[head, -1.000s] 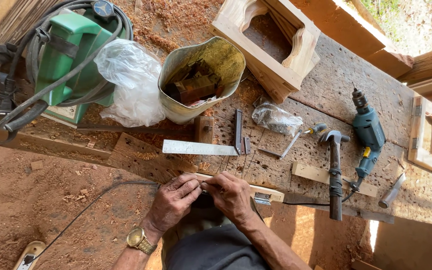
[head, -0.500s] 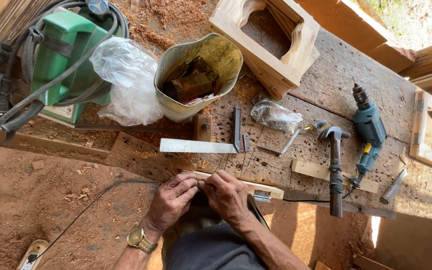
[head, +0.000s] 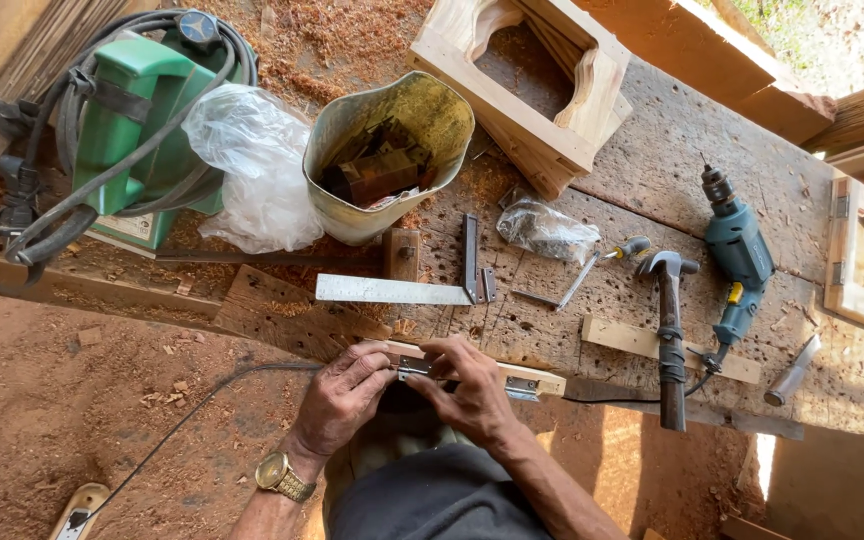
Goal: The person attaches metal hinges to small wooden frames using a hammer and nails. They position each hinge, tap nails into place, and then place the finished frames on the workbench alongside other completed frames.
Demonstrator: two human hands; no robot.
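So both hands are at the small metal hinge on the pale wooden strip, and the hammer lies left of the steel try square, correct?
Not quite. In the head view, both hands are at the small metal hinge on the pale wooden strip, but the hammer lies right of the steel try square.

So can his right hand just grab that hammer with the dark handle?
Probably yes: the dark-handled hammer lies uncovered on the wooden bench, beside the right hand, but that hand is busy on a small metal hinge.
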